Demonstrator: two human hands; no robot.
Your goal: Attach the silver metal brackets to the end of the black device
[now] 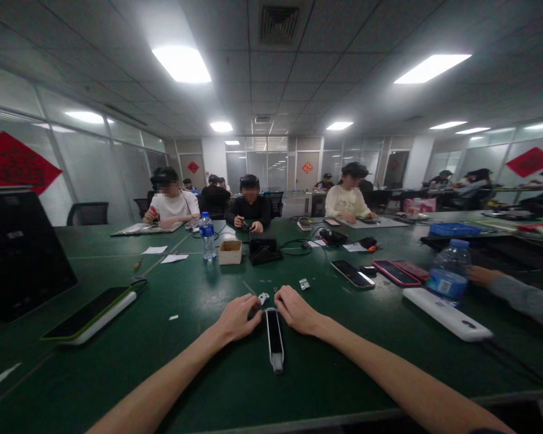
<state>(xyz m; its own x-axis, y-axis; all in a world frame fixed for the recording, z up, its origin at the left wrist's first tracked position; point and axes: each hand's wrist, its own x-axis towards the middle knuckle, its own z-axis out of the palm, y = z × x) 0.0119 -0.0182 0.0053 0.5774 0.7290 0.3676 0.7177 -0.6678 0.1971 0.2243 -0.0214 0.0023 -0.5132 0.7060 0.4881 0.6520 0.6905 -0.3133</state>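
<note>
handling: left hand [238,319], right hand [296,311] either side of slim handset [275,340]
grip: both open, nothing clamped
parts: white clip [263,298] lying separate on worktop [117,374]

Far beyond the fingers [284,299], the long green counter [95,246] runs toward a glass partition wall [257,166] under a tiled ceiling [317,78] with bright rectangular lights [181,63]. Left of the fingers, a black office chair [88,214] stands before glazed panels [95,157] bearing a red diamond banner [15,163]; a second red banner [531,161] hangs to the right.
</note>
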